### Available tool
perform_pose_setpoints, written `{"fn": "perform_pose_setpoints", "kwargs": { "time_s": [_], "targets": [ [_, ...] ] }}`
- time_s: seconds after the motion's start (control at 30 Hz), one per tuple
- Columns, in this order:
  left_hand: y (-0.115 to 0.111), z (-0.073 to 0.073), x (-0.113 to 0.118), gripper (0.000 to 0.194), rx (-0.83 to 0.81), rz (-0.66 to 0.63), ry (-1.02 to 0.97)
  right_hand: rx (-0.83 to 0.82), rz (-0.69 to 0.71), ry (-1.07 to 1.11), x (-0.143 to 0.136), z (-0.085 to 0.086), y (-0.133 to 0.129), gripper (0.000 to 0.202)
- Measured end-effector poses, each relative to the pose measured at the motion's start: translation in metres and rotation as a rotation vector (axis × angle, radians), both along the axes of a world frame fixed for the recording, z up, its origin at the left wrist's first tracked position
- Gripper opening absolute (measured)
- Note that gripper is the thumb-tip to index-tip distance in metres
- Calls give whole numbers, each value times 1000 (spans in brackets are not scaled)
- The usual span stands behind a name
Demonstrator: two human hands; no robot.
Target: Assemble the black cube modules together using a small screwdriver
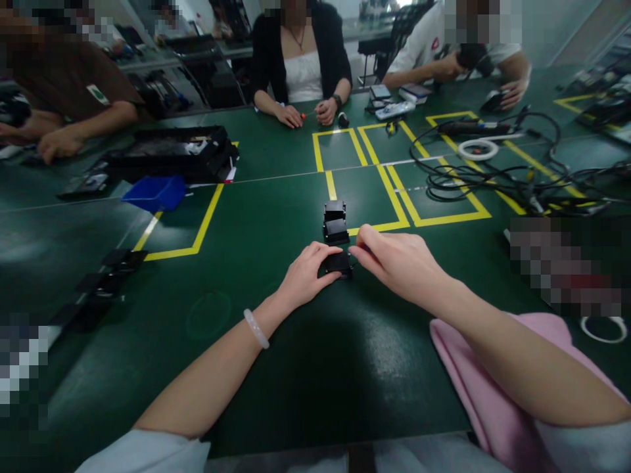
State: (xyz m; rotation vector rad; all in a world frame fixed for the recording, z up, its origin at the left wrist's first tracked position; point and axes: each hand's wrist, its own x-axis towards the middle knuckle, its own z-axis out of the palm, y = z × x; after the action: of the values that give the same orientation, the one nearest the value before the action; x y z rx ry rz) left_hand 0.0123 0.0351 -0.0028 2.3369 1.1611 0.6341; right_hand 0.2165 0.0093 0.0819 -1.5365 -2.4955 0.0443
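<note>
On the green table [276, 368], my left hand [309, 270] grips a small black block [338, 263] between thumb and fingers, from its left side. Close to the block's right edge is my right hand [389, 257], its thumb and index finger pinched together; whatever they hold is too small to make out. Just beyond the gripped block, two similar black pieces [336, 230] stand in a line away from me.
A blue bin [155, 192] and a black tray [167, 152] lie at the left, with more black pieces [101, 282] nearer. Black cables [458, 184] spread at the right. Pink cloth [493, 381] lies under my right forearm. Other people sit opposite.
</note>
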Motion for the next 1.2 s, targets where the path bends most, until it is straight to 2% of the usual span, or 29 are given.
{"fn": "perform_pose_setpoints", "kwargs": {
  "time_s": [0.1,0.27,0.43,0.7,0.87,1.07,1.2],
  "targets": [
    [0,1,0,38,-4,4,7,15,-25,-1,0,-2,1,24],
    [0,1,0,40,-6,7,14,32,17,63,0,-3,1,18],
    [0,0,0,38,-8,-1,3,-8,24,29,0,0,0,24],
    [0,0,0,39,-4,1,-6,17,24,62,0,-1,1,18],
    [0,-1,-1,39,4,4,9,-23,26,34,-1,0,0,25],
    [0,0,-1,39,-6,2,11,10,33,78,-1,0,0,18],
    [0,0,-1,38,-6,5,4,-13,35,50,-1,0,1,23]
  ]
}}
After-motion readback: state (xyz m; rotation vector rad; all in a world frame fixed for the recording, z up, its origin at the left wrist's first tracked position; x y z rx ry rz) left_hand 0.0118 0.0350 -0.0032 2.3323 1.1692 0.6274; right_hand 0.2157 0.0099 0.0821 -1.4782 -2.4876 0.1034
